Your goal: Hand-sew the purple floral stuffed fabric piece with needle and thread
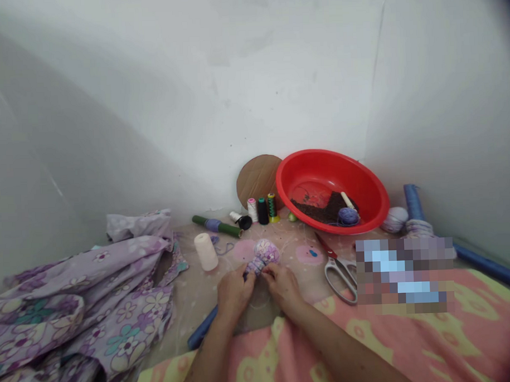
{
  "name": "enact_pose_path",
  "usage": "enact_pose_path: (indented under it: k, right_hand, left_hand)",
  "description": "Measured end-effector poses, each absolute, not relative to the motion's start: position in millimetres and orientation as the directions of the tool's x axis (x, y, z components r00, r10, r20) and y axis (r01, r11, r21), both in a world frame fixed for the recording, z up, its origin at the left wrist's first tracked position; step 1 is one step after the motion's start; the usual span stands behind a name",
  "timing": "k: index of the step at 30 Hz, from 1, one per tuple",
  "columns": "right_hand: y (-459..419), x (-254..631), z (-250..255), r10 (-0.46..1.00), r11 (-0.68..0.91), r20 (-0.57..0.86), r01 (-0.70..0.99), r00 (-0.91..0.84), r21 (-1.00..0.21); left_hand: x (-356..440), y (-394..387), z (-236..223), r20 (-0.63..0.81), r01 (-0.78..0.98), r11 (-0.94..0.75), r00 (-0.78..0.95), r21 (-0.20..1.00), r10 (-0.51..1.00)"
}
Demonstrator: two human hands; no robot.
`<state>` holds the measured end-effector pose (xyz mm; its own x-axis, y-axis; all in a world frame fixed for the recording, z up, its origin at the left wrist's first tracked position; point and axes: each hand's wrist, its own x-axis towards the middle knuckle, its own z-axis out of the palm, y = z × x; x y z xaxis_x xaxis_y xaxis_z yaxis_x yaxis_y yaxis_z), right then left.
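Note:
A round bundle of floral cloth, with cord wound about its neck, sits at the middle of the table. A dark blue stick slants down-left beneath my left forearm and seems to run into the bundle. My left hand is closed around the wrapped neck. From the other side my right hand pinches at the same neck; what lies between its fingertips is too small to make out. A white spool of thread stands left of the bundle, and grey-handled scissors lie to the right.
Floral cloth is heaped at left. Behind are a green tube, thread spools, a cardboard disc and a red basin holding a yarn ball. A blue stick stands at right; a pink-yellow cloth lies in front.

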<state>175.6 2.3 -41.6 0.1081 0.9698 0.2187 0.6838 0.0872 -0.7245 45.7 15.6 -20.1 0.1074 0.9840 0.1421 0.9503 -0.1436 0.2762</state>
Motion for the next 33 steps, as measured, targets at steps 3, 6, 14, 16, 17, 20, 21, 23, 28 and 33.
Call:
enact_pose_path:
  k: [3,6,14,16,17,20,21,23,28,33]
  right_hand:
    - [2.5,174.1,-41.0,0.968,0.091,0.225,0.678,0.111,-0.729]
    - [3.4,172.7,-40.8,0.967,0.089,0.227,0.680,0.117,-0.728]
    - [3.5,169.0,-41.1,0.962,0.066,0.225,0.661,0.158,-0.748]
    - [3.6,167.4,-40.3,0.962,0.066,0.223,0.653,0.159,-0.754]
    - [3.8,166.6,-40.0,0.961,0.072,0.227,0.652,0.157,-0.755]
    - [4.6,164.7,-38.6,0.959,0.086,0.241,0.663,0.146,-0.744]
    - [4.5,164.5,-37.6,0.960,0.091,0.245,0.672,0.138,-0.735]
    - [3.3,165.0,-34.1,0.961,0.105,0.251,0.693,0.113,-0.713]
    - [-2.9,171.1,-21.1,0.970,0.139,0.243,0.775,0.019,-0.616]
    - [-2.6,178.3,-14.9,0.966,0.116,0.258,0.879,0.008,-0.463]
  left_hand:
    - [45.8,15.0,-19.7,0.147,0.949,-0.153,0.115,0.277,0.982]
    - [46.1,13.7,-19.8,0.159,0.947,-0.167,0.127,0.274,0.979]
    - [48.1,12.1,-20.8,0.130,0.946,-0.134,0.100,0.294,0.986]
    - [49.4,10.8,-19.0,0.117,0.944,-0.131,0.099,0.302,0.988]
    - [50.3,9.9,-17.8,0.115,0.943,-0.130,0.099,0.306,0.988]
    - [53.1,7.5,-15.0,0.110,0.944,-0.110,0.079,0.312,0.991]
    - [53.8,6.9,-14.5,0.109,0.944,-0.108,0.078,0.310,0.991]
    - [54.7,6.4,-14.2,0.114,0.946,-0.111,0.080,0.305,0.990]
    - [54.8,6.3,-14.7,0.104,0.947,-0.106,0.077,0.305,0.992]
    - [54.6,5.4,-14.9,0.106,0.942,-0.117,0.087,0.314,0.991]
